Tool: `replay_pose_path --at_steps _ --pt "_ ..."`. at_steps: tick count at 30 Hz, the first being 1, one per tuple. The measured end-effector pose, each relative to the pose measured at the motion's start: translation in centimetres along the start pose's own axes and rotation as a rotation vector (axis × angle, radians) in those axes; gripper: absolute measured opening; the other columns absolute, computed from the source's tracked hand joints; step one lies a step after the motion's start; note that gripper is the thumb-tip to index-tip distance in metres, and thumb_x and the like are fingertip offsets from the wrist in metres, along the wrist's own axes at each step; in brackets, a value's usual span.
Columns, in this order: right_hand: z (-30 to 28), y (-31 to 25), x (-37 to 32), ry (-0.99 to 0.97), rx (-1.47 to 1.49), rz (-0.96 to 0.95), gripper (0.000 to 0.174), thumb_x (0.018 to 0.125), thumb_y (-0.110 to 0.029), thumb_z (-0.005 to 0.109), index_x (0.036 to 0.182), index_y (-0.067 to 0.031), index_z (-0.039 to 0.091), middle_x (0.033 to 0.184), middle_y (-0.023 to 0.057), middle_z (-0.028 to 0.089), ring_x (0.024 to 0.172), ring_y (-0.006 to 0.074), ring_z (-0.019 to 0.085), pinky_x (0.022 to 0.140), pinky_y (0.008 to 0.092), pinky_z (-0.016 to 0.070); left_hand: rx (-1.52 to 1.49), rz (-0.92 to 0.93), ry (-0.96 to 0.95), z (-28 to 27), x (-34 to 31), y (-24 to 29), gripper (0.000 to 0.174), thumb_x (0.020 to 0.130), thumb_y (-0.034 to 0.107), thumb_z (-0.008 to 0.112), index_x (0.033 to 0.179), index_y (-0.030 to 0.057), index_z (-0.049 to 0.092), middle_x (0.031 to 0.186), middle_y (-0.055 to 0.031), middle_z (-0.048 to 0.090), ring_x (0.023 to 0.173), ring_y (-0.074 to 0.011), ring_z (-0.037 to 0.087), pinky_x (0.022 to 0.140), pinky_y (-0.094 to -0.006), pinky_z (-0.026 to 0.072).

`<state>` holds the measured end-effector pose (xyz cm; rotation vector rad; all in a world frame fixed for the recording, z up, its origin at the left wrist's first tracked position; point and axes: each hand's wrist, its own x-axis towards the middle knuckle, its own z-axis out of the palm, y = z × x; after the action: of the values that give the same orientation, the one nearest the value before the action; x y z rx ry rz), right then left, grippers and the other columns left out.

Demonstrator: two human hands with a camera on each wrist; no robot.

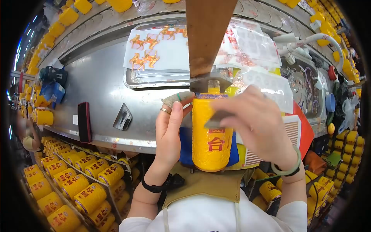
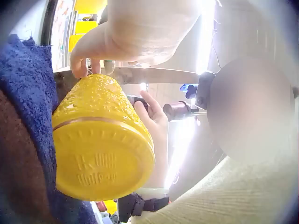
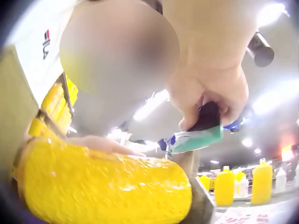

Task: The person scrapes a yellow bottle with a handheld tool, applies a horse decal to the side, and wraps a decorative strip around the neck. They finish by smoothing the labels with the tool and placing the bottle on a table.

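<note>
A yellow textured bottle (image 1: 211, 150) with red characters and a clear glass neck lies tilted against a blue towel (image 1: 186, 144) at the table's front edge. My left hand (image 1: 169, 129) grips it near its shoulder, one finger wrapped in a pale cloth cover (image 1: 177, 99). In the left wrist view the fingers bend over the far end of the bottle (image 2: 103, 135), its base facing the camera. My right hand (image 1: 259, 121), blurred, pinches a flat dark scraper-like piece (image 1: 219, 119) over the bottle's upper part. In the right wrist view this piece (image 3: 198, 135) shows a pale green edge.
A metal tray (image 1: 133, 83) holds a sheet of orange horse decals (image 1: 148, 50). Behind the bottle rises a brown post (image 1: 208, 34). A phone (image 1: 84, 121) and a dark shard-like piece (image 1: 123, 118) lie left; a sink (image 1: 309, 85) is right. Yellow bottles (image 1: 73, 185) fill racks below.
</note>
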<state>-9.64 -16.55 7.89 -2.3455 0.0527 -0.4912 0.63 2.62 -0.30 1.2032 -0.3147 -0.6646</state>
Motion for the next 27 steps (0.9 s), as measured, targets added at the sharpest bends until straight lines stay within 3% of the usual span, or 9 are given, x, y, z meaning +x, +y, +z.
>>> replay_pose_path --at_steps 3,5,7,8,9,15,21,24,27 --pt "-0.7 1.5 -1.0 0.193 -0.184 0.007 0.033 0.086 0.005 0.074 0.118 -0.0024 0.072 0.103 0.0113 0.074 0.088 0.0243 0.068 0.080 0.0332 0.0537 0.087 0.048 0.023 0.2 -0.6 -0.5 0.042 0.114 0.028 0.047 0.137 -0.0034 0.062 0.138 -0.0145 0.064 0.127 -0.0207 0.060 0.110 -0.0398 0.0474" --pt "-1.0 2.0 -1.9 0.348 -0.296 0.071 0.033 0.087 0.002 0.076 0.119 -0.0020 0.071 0.100 0.0108 0.074 0.090 0.0243 0.068 0.080 0.0337 0.0543 0.471 0.340 0.025 0.4 -1.8 -0.7 0.046 0.110 0.033 0.055 0.135 -0.0048 0.065 0.141 -0.0201 0.061 0.126 -0.0285 0.061 0.105 -0.0431 0.0504" --pt "-0.2 1.9 -3.6 0.514 0.230 0.334 0.028 0.095 0.000 0.071 0.123 -0.0010 0.069 0.105 0.0055 0.072 0.095 0.0138 0.066 0.086 0.0278 0.0522 0.698 0.497 -0.067 0.1 -2.9 -0.2 0.049 0.107 0.036 0.059 0.134 -0.0045 0.066 0.142 -0.0225 0.060 0.124 -0.0336 0.061 0.103 -0.0450 0.0510" --pt "0.3 1.9 -4.5 0.520 0.236 0.339 0.028 0.095 0.000 0.071 0.123 -0.0010 0.069 0.105 0.0055 0.072 0.095 0.0138 0.066 0.086 0.0278 0.0522 0.921 0.654 -0.166 -0.1 -3.3 0.0 0.053 0.105 0.039 0.063 0.134 -0.0043 0.067 0.142 -0.0248 0.059 0.123 -0.0388 0.062 0.102 -0.0468 0.0515" --pt "0.8 1.9 -5.3 0.512 0.288 0.405 0.027 0.097 0.000 0.070 0.124 -0.0001 0.068 0.108 0.0037 0.069 0.097 0.0111 0.063 0.088 0.0261 0.0508 0.954 0.631 -0.159 -0.2 -3.5 -0.3 0.057 0.100 0.048 0.066 0.133 0.0010 0.071 0.145 -0.0258 0.056 0.123 -0.0449 0.059 0.101 -0.0489 0.0511" --pt "2.6 2.0 -7.6 0.500 0.482 0.527 0.028 0.102 -0.002 0.065 0.129 0.0035 0.063 0.117 0.0040 0.065 0.107 0.0100 0.059 0.095 0.0253 0.0468 1.247 0.573 -0.267 1.1 -3.9 1.8 0.071 0.085 0.065 0.072 0.132 0.0123 0.075 0.149 -0.0284 0.049 0.123 -0.0448 0.056 0.099 -0.0493 0.0532" --pt "3.0 2.0 -7.9 0.482 0.540 0.527 0.027 0.102 -0.001 0.065 0.129 0.0031 0.063 0.118 0.0042 0.065 0.107 0.0100 0.058 0.096 0.0254 0.0466 1.415 0.519 -0.276 3.4 -4.0 3.2 0.074 0.077 0.065 0.077 0.135 0.0185 0.075 0.143 -0.0275 0.052 0.117 -0.0418 0.057 0.097 -0.0475 0.0514" --pt "3.0 2.0 -8.0 0.484 0.519 0.521 0.027 0.102 -0.002 0.064 0.129 0.0029 0.063 0.117 0.0040 0.064 0.107 0.0099 0.058 0.095 0.0251 0.0467 1.372 0.697 -0.230 2.3 -3.7 1.9 0.062 0.079 0.053 0.084 0.122 0.0084 0.079 0.142 -0.0293 0.055 0.112 -0.0436 0.062 0.088 -0.0439 0.0592" --pt "3.0 2.2 -8.3 0.472 0.492 0.528 0.028 0.103 -0.002 0.064 0.130 0.0026 0.063 0.116 0.0034 0.064 0.106 0.0097 0.058 0.095 0.0247 0.0467 1.172 0.701 -0.197 0.8 -3.5 1.1 0.055 0.081 0.038 0.088 0.120 0.0002 0.077 0.140 -0.0285 0.058 0.113 -0.0448 0.065 0.091 -0.0447 0.0592"
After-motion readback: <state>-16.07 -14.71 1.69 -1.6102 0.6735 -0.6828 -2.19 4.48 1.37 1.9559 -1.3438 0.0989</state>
